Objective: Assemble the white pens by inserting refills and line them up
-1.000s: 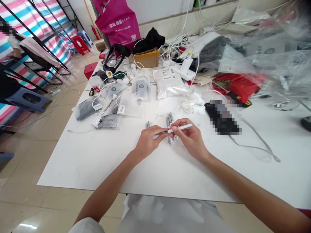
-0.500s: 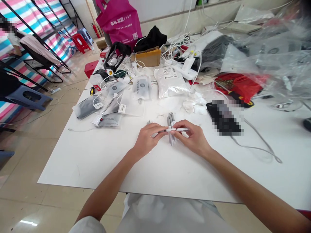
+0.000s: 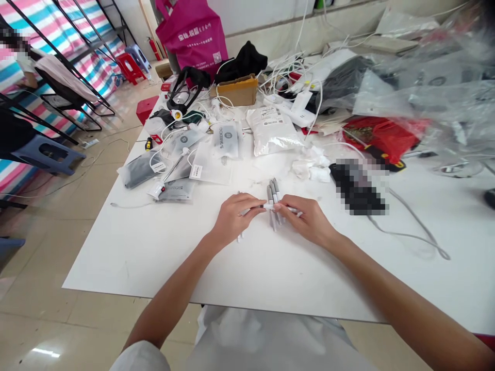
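My left hand (image 3: 240, 211) and my right hand (image 3: 303, 214) face each other above the white table (image 3: 154, 263), fingers closed around one slim grey-and-white marker pen (image 3: 268, 206). The pen lies crosswise between them, its left part pinched by my left fingers and its right part by my right. A short white stretch shows between the fingertips. Behind and below it, several similar marker pens (image 3: 274, 189) lie side by side on the table, partly covered by my right hand. Under my left hand, the ends of further pens (image 3: 240, 237) peek out.
Plastic-bagged items (image 3: 176, 190) and a white parcel (image 3: 274, 131) lie beyond my hands. Crumpled white tissue (image 3: 311, 165) and a dark, pixelated device (image 3: 359, 190) with a grey cable (image 3: 417, 239) are to the right. Tangled cables, a cardboard box (image 3: 235, 93) and plastic wrapping fill the back.
My right hand has shifted slightly right along the pen, and more of the pens behind it shows. Pen ends now show below my left hand. The view has shifted slightly.
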`<state>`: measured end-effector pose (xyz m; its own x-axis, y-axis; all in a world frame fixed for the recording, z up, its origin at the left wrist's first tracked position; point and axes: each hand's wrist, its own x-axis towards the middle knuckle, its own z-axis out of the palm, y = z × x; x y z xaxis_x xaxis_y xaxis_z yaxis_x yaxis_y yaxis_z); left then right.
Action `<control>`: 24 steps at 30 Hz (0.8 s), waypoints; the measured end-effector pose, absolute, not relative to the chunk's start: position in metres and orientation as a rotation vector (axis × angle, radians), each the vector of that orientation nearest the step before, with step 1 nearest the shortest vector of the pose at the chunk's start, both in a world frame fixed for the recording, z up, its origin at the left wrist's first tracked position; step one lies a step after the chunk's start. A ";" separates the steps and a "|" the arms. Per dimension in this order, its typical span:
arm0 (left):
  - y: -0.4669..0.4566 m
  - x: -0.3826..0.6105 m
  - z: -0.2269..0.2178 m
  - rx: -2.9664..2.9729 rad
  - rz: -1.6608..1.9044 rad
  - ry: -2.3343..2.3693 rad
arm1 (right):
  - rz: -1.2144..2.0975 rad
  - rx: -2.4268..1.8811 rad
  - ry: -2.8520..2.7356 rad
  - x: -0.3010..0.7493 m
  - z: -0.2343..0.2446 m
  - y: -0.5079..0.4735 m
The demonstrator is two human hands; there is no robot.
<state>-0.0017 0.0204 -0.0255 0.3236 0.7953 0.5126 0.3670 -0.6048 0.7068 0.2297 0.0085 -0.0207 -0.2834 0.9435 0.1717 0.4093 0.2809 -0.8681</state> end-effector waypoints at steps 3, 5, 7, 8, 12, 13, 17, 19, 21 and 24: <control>0.021 -0.002 -0.026 2.141 1.223 1.011 | 0.936 -1.205 -1.836 0.230 -0.023 0.007; 0.021 -0.003 -0.026 2.159 1.202 1.012 | 0.930 -1.178 -1.871 0.230 -0.023 0.008; 0.021 -0.003 -0.027 2.170 1.176 1.009 | 0.895 -1.188 -1.929 0.231 -0.023 0.009; 0.021 -0.003 -0.027 2.169 1.169 1.004 | 0.878 -1.204 -1.949 0.231 -0.023 0.009; 0.021 -0.004 -0.022 2.109 1.173 1.015 | 0.860 -1.218 -1.950 0.231 -0.026 0.011; 0.021 -0.005 -0.019 2.072 1.178 1.040 | 0.851 -1.203 -1.942 0.231 -0.027 0.011; 0.025 -0.011 -0.005 1.786 1.167 1.203 | 0.747 -1.140 -1.900 0.232 -0.031 0.011; 0.027 -0.014 -0.002 1.672 1.145 1.180 | 0.702 -1.131 -1.879 0.233 -0.031 0.013; 0.029 -0.015 -0.001 1.630 1.176 1.088 | 0.680 -1.131 -1.872 0.234 -0.031 0.014; 0.028 -0.012 -0.002 1.552 1.238 1.001 | 0.659 -1.123 -1.866 0.233 -0.031 0.015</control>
<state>-0.0118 0.0275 -0.0024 0.1759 0.9475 0.2672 0.0630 -0.2817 0.9574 0.2334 0.0154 -0.0311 -0.2465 0.8875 0.3894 0.4459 0.4606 -0.7675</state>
